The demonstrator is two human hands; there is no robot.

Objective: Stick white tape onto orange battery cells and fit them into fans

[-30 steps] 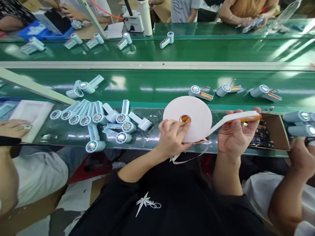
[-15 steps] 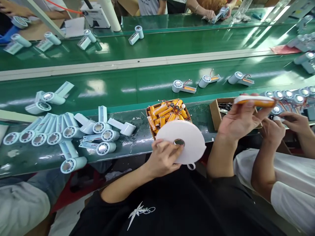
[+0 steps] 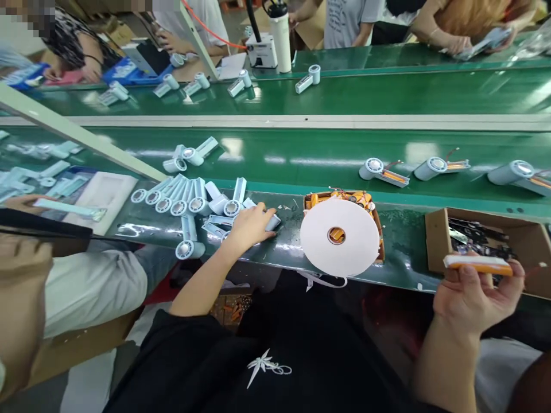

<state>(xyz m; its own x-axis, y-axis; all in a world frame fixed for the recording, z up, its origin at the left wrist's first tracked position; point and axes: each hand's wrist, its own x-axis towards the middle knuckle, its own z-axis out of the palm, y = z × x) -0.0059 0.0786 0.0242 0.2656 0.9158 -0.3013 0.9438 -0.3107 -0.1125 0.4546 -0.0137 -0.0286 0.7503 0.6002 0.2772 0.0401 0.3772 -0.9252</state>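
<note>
My left hand (image 3: 252, 225) is closed over a light-blue fan housing (image 3: 272, 222) at the right end of a cluster on the bench; the fingers cover much of it. Several similar housings (image 3: 198, 205) with round heads and open handles lie to its left. Raised at the right, my right hand (image 3: 477, 295) pinches an orange battery (image 3: 484, 265) with a white strip along its top. Between the hands, a large roll of white tape (image 3: 361, 246) rests on a box of orange batteries (image 3: 319, 198), a loose tape end hanging below the bench edge.
A cardboard box (image 3: 437, 238) of dark small parts stands near my right hand. Fan housings with wired batteries (image 3: 390, 172) lie on the green conveyor belt (image 3: 293, 152). A slanted metal post (image 3: 86, 135) crosses the left side. Co-workers sit at the left and across the belt.
My left hand has left the tape roll and moved left onto a fan housing. The roll now lies on the battery box. My right hand still holds the battery; the view has shifted left.
</note>
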